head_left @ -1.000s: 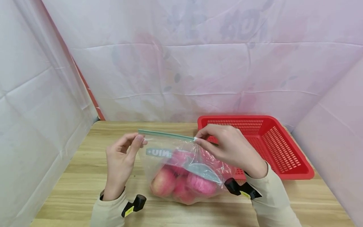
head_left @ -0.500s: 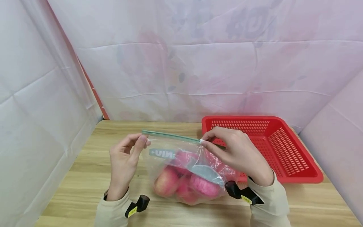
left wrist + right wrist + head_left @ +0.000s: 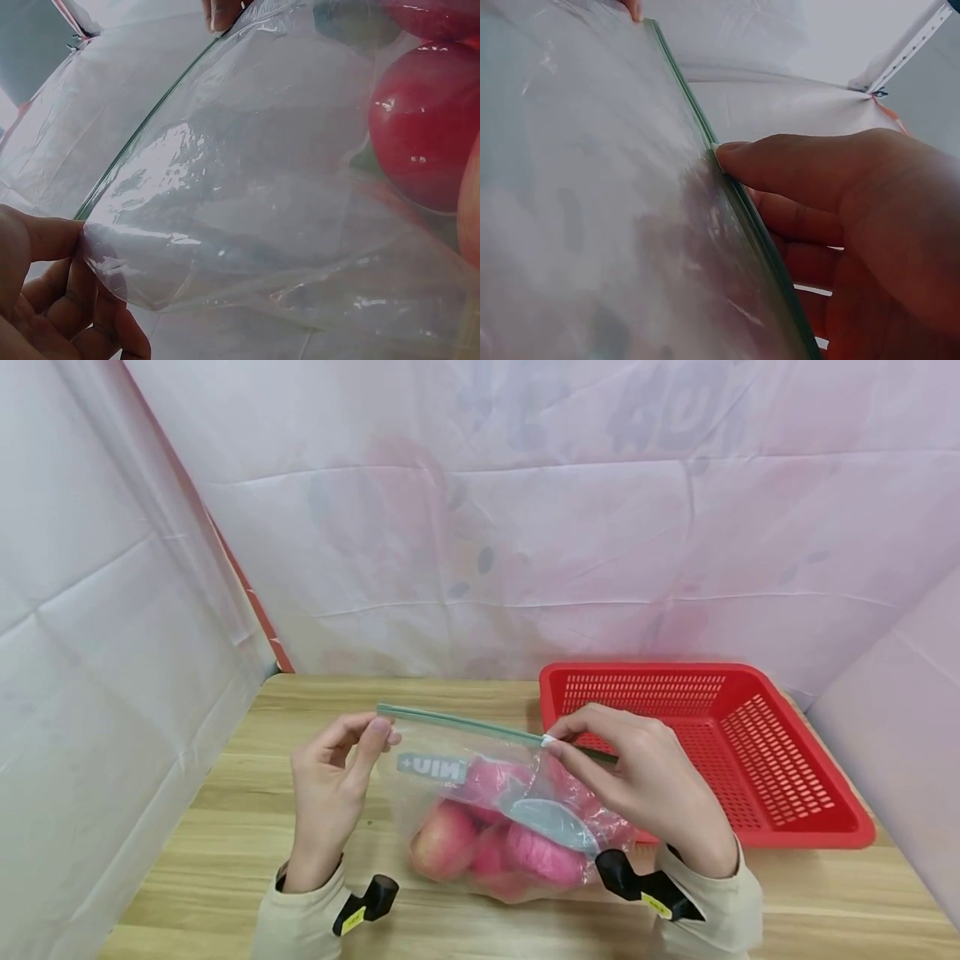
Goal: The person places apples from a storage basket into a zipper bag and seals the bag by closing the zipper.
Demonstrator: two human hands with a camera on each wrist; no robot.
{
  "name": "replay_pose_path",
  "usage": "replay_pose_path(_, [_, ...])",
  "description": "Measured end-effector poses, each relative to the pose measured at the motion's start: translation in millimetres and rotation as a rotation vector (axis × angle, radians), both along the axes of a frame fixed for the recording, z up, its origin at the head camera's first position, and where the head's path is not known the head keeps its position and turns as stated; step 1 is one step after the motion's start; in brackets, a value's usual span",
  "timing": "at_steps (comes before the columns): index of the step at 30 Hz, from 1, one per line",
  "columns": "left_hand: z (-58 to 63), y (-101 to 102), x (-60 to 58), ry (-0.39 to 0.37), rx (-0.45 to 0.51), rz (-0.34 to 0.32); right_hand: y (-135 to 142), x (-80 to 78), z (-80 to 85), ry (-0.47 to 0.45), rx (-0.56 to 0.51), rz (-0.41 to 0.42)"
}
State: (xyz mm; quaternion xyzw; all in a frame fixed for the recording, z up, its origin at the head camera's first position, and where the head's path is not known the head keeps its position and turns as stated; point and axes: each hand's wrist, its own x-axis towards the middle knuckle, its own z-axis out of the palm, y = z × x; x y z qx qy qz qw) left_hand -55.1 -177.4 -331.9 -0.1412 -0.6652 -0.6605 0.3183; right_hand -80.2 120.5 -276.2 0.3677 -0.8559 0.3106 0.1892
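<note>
A clear zip bag (image 3: 487, 827) with a green zip strip (image 3: 457, 721) along its top stands on the table, several red apples (image 3: 444, 842) inside. My left hand (image 3: 333, 789) pinches the bag's top left corner between thumb and fingers. Along the strip, toward the right, my right hand (image 3: 637, 768) pinches the small white slider (image 3: 547, 741). In the right wrist view my thumb presses on that slider (image 3: 717, 150), and the green strip continues below it. The left wrist view shows the strip (image 3: 150, 116) stretched tight between both hands.
Behind and right of the bag is a red plastic basket (image 3: 810, 839) with slotted walls, partly covered by my right hand. The wooden table (image 3: 247, 827) ends at a pale cloth backdrop (image 3: 375, 568). Similar cloth hangs on both sides.
My right hand has slid the white slider to the right along the green strip. My left hand keeps its pinch on the corner. The head view has shifted slightly.
</note>
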Motion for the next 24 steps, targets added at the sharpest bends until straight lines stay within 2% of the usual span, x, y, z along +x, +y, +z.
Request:
replay_pose_path(10, [1.6,0.5,-0.3,-0.024,0.001,0.012,3.5,1.0,-3.4,0.041,-0.040,0.053])
replay_pose_path(14, [1.6,0.3,-0.6,-0.007,0.022,-0.010,5.0,0.1,-4.7,0.039,-0.033,0.053])
replay_pose_path(24, [1.8,-1.3,1.1,-0.032,-0.021,0.029,6.7,0.6,-6.5,0.014,-0.051,0.053])
